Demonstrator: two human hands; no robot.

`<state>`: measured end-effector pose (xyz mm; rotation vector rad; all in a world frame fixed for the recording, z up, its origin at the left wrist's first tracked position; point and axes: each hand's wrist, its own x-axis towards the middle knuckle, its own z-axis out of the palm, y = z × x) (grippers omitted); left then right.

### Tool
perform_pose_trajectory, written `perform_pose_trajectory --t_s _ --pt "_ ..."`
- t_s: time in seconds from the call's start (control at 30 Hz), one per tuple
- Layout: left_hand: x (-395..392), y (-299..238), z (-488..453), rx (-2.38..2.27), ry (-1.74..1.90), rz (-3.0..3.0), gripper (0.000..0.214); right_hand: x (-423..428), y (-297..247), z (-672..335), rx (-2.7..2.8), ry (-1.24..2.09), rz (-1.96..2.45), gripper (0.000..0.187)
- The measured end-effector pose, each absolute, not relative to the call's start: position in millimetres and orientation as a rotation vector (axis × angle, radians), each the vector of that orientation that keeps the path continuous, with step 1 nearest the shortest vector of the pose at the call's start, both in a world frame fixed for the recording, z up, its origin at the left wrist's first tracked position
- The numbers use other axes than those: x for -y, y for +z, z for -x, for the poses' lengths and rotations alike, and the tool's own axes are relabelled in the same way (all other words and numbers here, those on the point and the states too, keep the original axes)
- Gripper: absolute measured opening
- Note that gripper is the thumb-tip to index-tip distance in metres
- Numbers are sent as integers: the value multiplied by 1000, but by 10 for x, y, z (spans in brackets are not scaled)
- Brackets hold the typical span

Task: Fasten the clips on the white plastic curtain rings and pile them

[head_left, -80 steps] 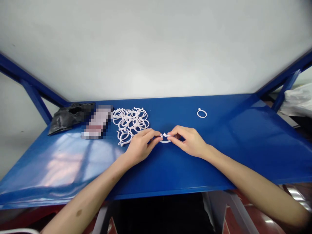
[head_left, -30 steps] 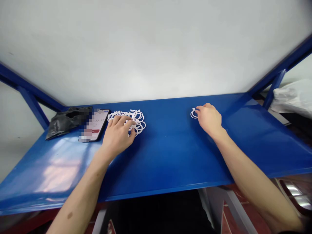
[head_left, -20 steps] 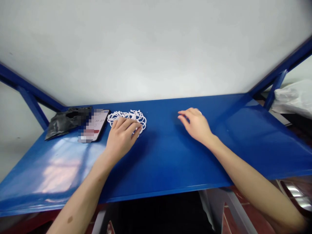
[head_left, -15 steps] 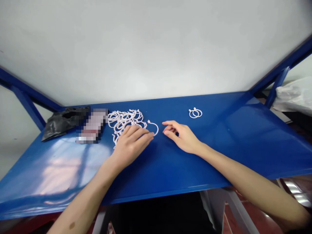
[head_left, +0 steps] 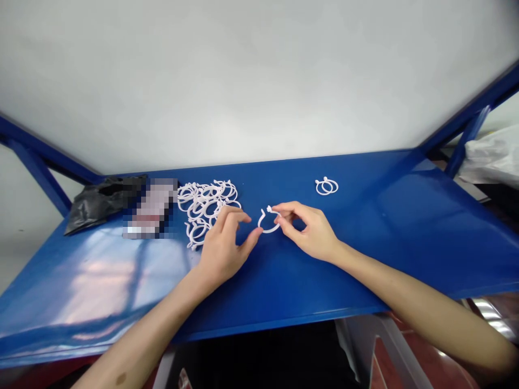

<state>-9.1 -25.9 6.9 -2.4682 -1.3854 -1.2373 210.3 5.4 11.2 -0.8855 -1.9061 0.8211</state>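
Observation:
An unclosed white plastic ring [head_left: 268, 222] sits between my two hands over the blue table [head_left: 365, 237]. My right hand [head_left: 308, 229] pinches its right end with thumb and fingers. My left hand [head_left: 225, 246] has thumb and forefinger apart, the thumb tip touching the ring's left side. A heap of several white rings [head_left: 206, 204] lies just left of my left hand. Two closed white rings [head_left: 326, 186] rest together farther back on the right.
A phone [head_left: 151, 208] lies left of the ring heap, with a black plastic bag [head_left: 97, 200] beside it. Blue frame struts rise at both back corners. A white bag [head_left: 490, 154] sits beyond the right strut. A white wall stands behind the table.
My right hand set a closed ring beside the one at the back right and came back to the centre. My left hand drew an unclosed ring from the heap; the right hand now pinches it.

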Motion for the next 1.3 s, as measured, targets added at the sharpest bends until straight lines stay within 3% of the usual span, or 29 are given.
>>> perform_pose_trajectory --t_s 0.17,0.53,0.83,1.0,1.13,1.3 --pt "247 81 72 1579 -1187 2690 5 -42 107 -2114 2053 583 742 21" --pt "262 -45 66 1495 -1159 2846 22 11 20 -2104 2357 272 619 21" --pt "293 -90 54 1442 -1069 2777 21 82 17 -2087 2505 -50 658 27" --pt "234 -63 65 1517 -971 2779 24 4 -8 -2051 2461 -45 647 26" --pt "147 -3 140 1510 -943 2699 19 -217 21 -2128 2240 108 828 23" --pt "-3 18 386 1515 -875 2474 17 -637 40 -2583 1985 -72 1346 23"
